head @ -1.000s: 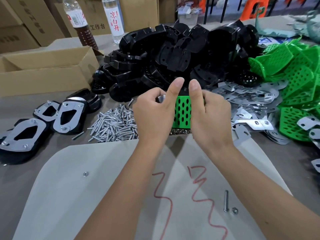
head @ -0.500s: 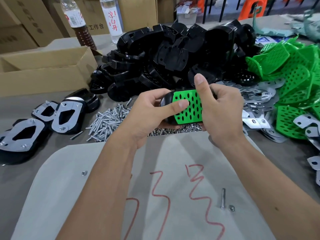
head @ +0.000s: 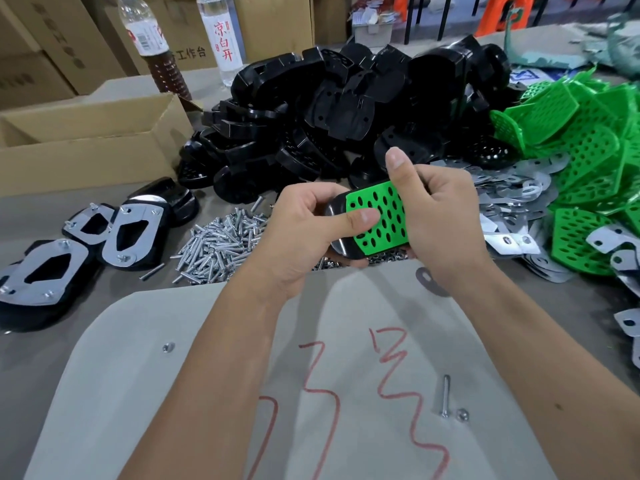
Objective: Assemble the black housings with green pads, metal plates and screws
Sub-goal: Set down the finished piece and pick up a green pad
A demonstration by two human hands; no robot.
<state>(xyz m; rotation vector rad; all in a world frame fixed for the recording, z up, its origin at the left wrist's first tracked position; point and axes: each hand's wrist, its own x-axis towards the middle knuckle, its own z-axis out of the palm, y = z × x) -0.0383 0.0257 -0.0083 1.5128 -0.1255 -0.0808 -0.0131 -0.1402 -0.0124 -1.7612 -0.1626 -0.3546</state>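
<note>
Both hands hold one black housing (head: 337,244) with a perforated green pad (head: 384,216) seated on its face, above the table's middle. My left hand (head: 304,230) grips its left end, thumb pressing on the pad. My right hand (head: 440,216) wraps the right end, thumb raised along the pad's top edge. A heap of black housings (head: 346,109) lies behind, green pads (head: 585,150) at the right, metal plates (head: 512,199) beside them, and a pile of screws (head: 221,244) left of my hands.
Three finished housings with metal plates (head: 128,230) lie at the left. An open cardboard box (head: 86,140) and two bottles (head: 221,36) stand behind them. A grey board (head: 173,393) with red marks lies in front, with a loose screw (head: 446,396) and nuts on it.
The housing with the green pad has been turned from edge-on to face-up. My left thumb came down onto the pad; both hands shifted slightly right.
</note>
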